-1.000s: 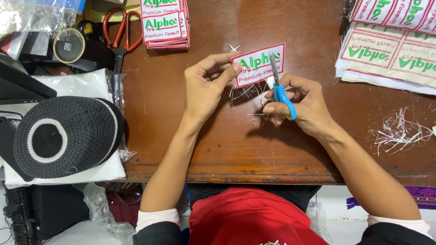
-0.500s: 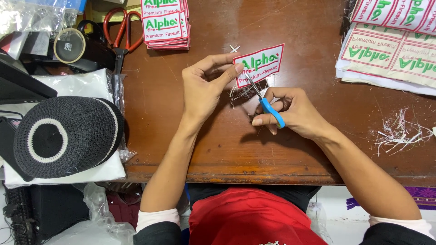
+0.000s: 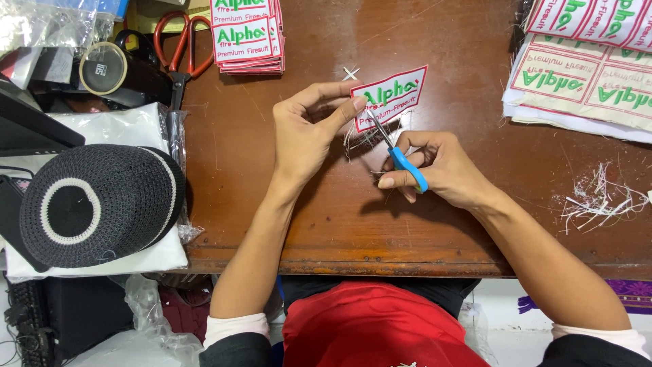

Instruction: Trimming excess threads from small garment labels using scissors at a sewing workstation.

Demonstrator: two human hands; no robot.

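Above the middle of the brown wooden table (image 3: 435, 231), an embroidered patch (image 3: 390, 96) (white ground, red border, green and red stitching) is pinched at its lower left edge between the thumb and forefinger of the left hand (image 3: 309, 132), which holds it lifted and tilted, its right end higher. Compared with a second ago, when the small blue-handled scissors (image 3: 401, 158) stood almost upright against the patch's right half, they have swung down and to the left; their slim blades now point up at the lower edge near the pinching fingertips, among loose pale threads hanging there. By my reading, the trimming has passed from one stretch of the border to another, with the loose ends below not yet cleared. The right hand (image 3: 435, 166) is closed around the scissors' handles, fingers curled through them, and sits just below and right of the patch, apart from it. Farther out, a stack of finished patches (image 3: 248, 35) lies at the table's far edge beside red-handled shears (image 3: 180, 44); uncut sheets of patches (image 3: 584, 75) lie at the far right, a tuft of white thread clippings (image 3: 601, 197) near them, and a black knitted cap (image 3: 95, 204) rests at the left.
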